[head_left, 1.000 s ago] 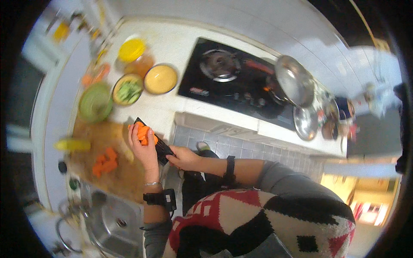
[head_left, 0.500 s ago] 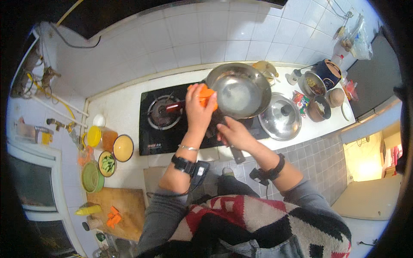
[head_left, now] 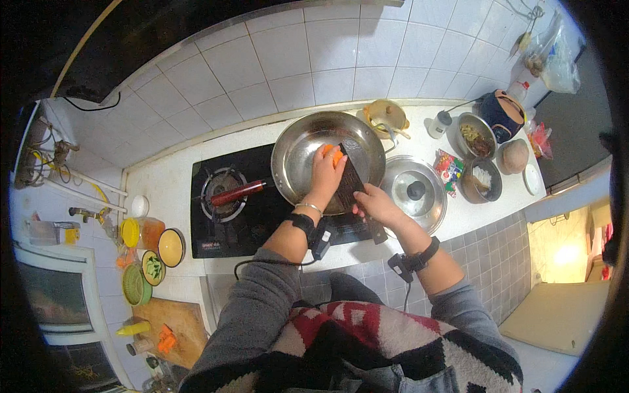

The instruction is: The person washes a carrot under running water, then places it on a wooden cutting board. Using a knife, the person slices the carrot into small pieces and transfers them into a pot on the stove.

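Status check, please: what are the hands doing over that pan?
Left hand pushes carrot pieces off cleaver blade. Right hand has its grip on the cleaver. Both over steel pan. Nothing in the way.

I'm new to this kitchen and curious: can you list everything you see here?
Pan: one, steel, on the black stove.
Carrot pieces: orange, over the pan.
Cleaver: one, dark blade, over the pan.
Glass lid: one, right of pan.
Small bowls: several, yellow and green, left counter.
Cutting board: one, wooden, lower left, with carrot.
Left hand: pushing the carrot pieces off the blade.
Right hand: gripping the cleaver.
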`<state>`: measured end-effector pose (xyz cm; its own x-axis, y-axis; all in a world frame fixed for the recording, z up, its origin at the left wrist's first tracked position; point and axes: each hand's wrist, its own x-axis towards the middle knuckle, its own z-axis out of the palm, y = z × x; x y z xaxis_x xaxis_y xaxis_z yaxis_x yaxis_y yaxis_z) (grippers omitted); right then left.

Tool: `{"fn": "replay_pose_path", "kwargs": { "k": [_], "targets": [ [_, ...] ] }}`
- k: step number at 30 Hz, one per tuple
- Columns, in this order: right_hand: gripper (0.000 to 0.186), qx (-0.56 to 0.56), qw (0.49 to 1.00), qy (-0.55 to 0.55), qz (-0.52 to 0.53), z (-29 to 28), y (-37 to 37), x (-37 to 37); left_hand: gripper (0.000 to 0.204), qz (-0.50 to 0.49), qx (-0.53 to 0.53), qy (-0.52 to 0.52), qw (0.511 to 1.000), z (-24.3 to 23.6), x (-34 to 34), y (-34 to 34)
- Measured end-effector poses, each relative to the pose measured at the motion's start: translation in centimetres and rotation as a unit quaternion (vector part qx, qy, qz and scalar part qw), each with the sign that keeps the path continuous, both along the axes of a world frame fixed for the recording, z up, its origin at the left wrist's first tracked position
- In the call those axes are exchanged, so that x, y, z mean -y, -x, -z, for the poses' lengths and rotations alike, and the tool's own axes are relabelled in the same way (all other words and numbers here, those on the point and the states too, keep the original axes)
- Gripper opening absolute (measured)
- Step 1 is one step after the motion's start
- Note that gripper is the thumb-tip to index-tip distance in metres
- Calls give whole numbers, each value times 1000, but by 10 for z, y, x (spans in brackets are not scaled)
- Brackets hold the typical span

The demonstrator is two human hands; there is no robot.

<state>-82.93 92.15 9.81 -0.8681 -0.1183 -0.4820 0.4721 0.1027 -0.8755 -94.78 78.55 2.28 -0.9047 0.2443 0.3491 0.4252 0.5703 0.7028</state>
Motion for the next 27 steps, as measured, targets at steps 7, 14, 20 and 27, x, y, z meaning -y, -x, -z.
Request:
{"fn": "replay_pose_path", "kwargs": {
  "k": [7,14,20,27],
  "targets": [
    [17,3,998,37,46,-7,-6,-26,38,34,141,38,989,1,24,26],
    [16,-45,996,-59,50,-16,-20,-50,69,30,135,256,957,-38,50,33],
    [12,-132,978,55,151,-27,-46,-38,65,39,-65,24,997,-113,117,-5],
    [10,-315,945,3,88,-29,-93,30,56,-241,-97,-146,955,-138,345,-139]
  ]
}}
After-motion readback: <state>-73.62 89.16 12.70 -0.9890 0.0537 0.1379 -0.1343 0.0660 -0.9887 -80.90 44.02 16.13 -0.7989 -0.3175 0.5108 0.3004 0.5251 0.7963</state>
